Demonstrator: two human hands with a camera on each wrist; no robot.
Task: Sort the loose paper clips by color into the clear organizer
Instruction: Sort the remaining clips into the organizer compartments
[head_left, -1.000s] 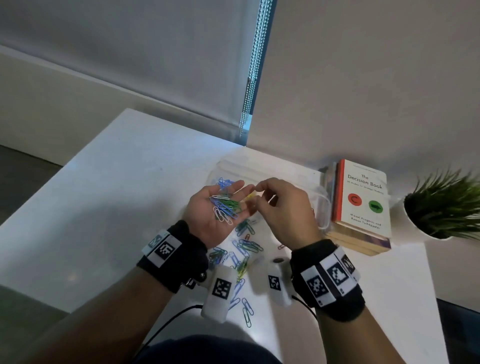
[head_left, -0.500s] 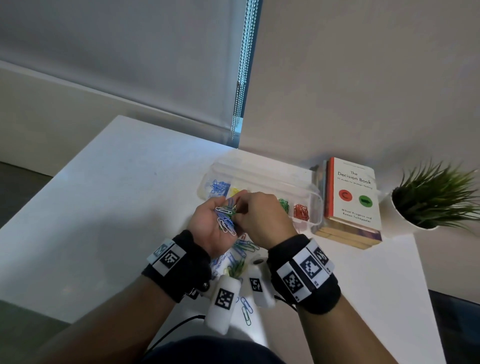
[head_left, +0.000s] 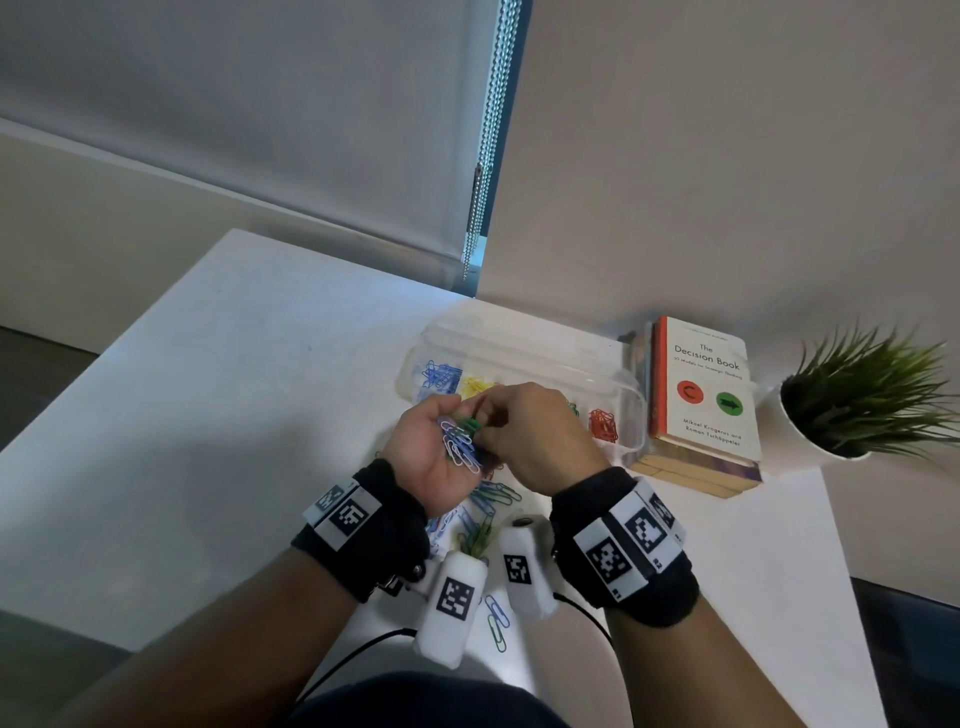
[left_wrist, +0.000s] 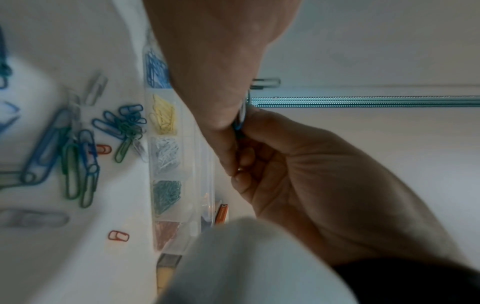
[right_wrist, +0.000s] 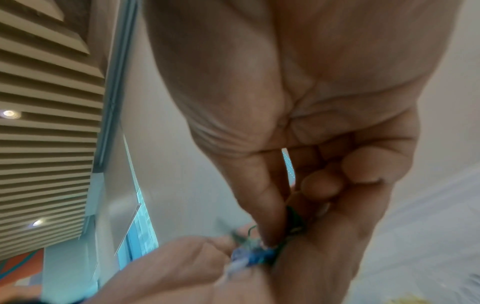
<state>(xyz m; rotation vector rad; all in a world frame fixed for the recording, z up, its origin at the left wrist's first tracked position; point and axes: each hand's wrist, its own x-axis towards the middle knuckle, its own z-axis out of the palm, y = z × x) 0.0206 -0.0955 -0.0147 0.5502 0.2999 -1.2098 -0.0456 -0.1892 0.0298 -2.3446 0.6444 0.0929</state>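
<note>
My left hand (head_left: 441, 431) is cupped palm up and holds a bundle of blue, white and green paper clips (head_left: 460, 449). My right hand (head_left: 485, 418) reaches into that palm and pinches green clips (head_left: 470, 423) between thumb and fingers; the pinch (right_wrist: 283, 228) shows in the right wrist view. Just behind both hands stands the clear organizer (head_left: 524, 345) with blue (head_left: 441, 374), yellow (head_left: 475, 385) and red (head_left: 603, 423) clips in separate compartments. White (left_wrist: 165, 154) and green (left_wrist: 166, 195) compartments show in the left wrist view. Loose clips (head_left: 493, 493) lie on the white table under my wrists.
A stack of books (head_left: 704, 405) touches the organizer's right end, and a potted plant (head_left: 862, 400) stands further right. A bead chain (head_left: 485, 156) hangs from the blind behind. The table's left edge (head_left: 130, 338) runs diagonally. More clips (head_left: 496, 621) lie near me.
My left fingers have curled closer around the clips. The right hand has moved left onto the palm and now pinches green clips there. The head view has shifted.
</note>
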